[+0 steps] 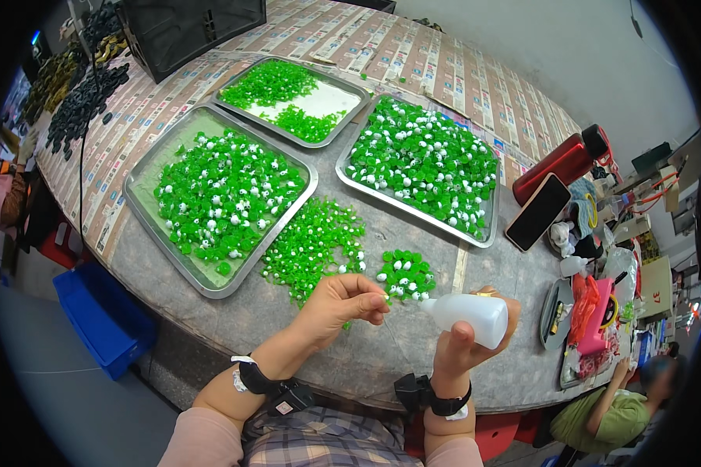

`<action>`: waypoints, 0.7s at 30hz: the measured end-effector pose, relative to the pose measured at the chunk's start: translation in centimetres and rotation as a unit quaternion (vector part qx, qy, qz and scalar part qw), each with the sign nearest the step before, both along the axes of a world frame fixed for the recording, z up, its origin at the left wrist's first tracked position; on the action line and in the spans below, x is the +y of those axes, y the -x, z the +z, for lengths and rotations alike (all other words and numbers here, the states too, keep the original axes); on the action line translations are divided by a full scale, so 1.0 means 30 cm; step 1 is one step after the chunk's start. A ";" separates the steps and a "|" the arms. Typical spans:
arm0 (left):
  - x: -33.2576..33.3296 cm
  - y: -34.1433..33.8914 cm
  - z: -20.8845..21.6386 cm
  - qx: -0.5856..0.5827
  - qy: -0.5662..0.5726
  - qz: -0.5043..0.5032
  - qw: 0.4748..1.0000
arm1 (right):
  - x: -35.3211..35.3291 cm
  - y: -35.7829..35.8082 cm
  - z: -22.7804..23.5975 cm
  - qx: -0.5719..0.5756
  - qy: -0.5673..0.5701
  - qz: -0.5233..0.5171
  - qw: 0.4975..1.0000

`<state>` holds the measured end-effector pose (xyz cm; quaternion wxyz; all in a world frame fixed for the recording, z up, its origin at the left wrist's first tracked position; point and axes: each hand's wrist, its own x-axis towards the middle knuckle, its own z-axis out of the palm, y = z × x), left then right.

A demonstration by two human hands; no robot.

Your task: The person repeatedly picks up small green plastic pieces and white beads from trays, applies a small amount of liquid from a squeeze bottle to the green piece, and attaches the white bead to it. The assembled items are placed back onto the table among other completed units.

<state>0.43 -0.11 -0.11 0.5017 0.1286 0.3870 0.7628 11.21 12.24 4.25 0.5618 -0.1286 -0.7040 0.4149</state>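
My right hand [475,342] is wrapped round a translucent white squeeze bottle [479,317], tilted so its narrow nozzle points left. Opposite the nozzle, my left hand [345,303] is closed in a pinch, with a tiny pale bit showing at the fingertips; what it is I cannot make out. Just beyond the nozzle lies a small group of green pieces with white balls [406,274]. Loose small green plastic pieces [315,241] are heaped on the table beyond my left hand.
Metal trays hold green and white pieces: one at left [139,189], one at right [475,236], one behind [358,95]. A phone [537,212] leans by a red bottle [553,167]. A black crate [191,35] stands at the back left, a blue bin [101,319] below the edge. Another person [611,420] sits at right.
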 end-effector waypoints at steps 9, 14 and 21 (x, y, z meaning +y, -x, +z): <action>0.004 -0.004 -0.006 0.056 0.004 0.040 0.998 | -0.014 0.016 0.026 -0.015 0.023 -0.062 0.998; 0.004 -0.018 0.002 0.153 0.019 0.104 0.983 | 0.013 -0.014 -0.014 -0.017 0.016 0.007 1.000; 0.004 -0.020 0.004 0.170 0.005 0.115 0.979 | 0.010 -0.009 -0.015 -0.036 0.008 0.023 0.999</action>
